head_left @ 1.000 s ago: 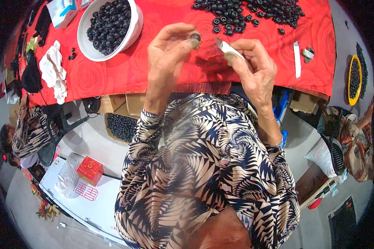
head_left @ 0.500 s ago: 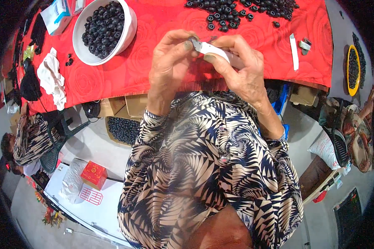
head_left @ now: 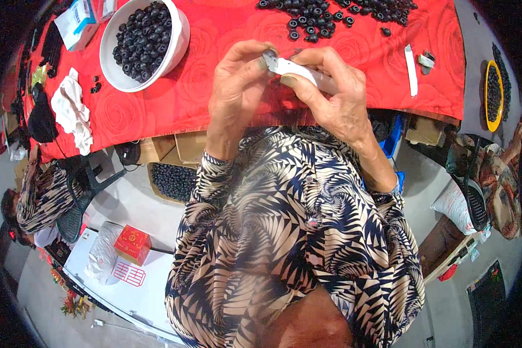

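Above the near edge of the red-covered table, my right hand point(head_left: 333, 93) grips a slim white-handled tool point(head_left: 301, 72) between thumb and fingers. Its grey, metal-looking end points left. At that end my left hand point(head_left: 238, 87) is closed in a pinch, thumb against fingertips. Whether the fingertips hold the grey end itself or a small dark piece beside it, I cannot tell. Beyond my hands lies a heap of small black round parts point(head_left: 312, 20) with hollow ends. To the left a white bowl point(head_left: 181, 43) holds many similar black parts.
Right on the red cloth point(head_left: 232, 20) lie a white strip point(head_left: 411, 71) and a small grey piece point(head_left: 426, 62). At left are a white cloth point(head_left: 71, 110) and a blue-white packet point(head_left: 78, 26). A box of black parts point(head_left: 171, 181) stands below. Another person point(head_left: 46, 197) sits at left.
Both hands stay nearly in place. The grey end of the tool has turned slightly at my left fingertips and shows lighter. My view has shifted a little.
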`<state>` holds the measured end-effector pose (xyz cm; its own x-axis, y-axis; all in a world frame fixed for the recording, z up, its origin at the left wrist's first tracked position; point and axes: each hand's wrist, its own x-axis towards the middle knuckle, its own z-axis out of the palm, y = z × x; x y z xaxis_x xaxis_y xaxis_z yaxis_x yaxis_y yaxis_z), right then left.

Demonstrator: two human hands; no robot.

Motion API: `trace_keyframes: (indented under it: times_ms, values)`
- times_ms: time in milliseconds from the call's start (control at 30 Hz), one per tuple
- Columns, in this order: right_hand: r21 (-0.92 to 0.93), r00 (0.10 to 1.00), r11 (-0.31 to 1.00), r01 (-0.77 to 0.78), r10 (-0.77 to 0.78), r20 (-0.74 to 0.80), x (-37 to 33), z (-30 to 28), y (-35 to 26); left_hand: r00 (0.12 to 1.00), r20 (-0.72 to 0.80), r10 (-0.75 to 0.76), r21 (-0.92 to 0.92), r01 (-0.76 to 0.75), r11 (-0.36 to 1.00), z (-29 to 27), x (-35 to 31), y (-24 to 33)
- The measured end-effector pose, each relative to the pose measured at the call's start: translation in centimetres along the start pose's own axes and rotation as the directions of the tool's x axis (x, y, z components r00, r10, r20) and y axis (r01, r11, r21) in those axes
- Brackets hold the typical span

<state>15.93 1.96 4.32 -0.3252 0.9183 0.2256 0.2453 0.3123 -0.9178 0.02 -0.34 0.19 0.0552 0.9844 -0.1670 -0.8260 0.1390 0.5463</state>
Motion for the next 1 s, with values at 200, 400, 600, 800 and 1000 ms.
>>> trace_keyframes:
  times_ms: [200,400,600,800,1000]
  values:
    - [-0.018,1.000,1.000,0.003,-0.003,0.011,0.1,-0.3,-0.2,1.000,0.021,-0.017,0.008,0.017,1.000,-0.2,0.1,-0.1]
    - [0.006,1.000,1.000,-0.011,0.011,0.018,0.0,-0.4,-0.1,0.999,0.031,-0.035,-0.019,0.035,0.999,-0.3,0.1,-0.3]
    - [0.014,0.998,1.000,-0.024,0.024,0.056,0.1,-0.8,0.0,0.998,0.034,-0.055,-0.044,0.057,0.997,-0.2,0.2,-0.4]
    - [-0.025,0.996,0.999,0.020,-0.018,0.090,0.4,-1.0,0.4,0.992,0.083,-0.098,-0.068,0.103,0.992,-0.5,0.4,-0.3]
    - [0.019,0.993,1.000,-0.002,0.000,0.116,0.6,-1.6,0.2,0.989,0.086,-0.117,-0.072,0.124,0.990,-0.3,0.5,-0.4]
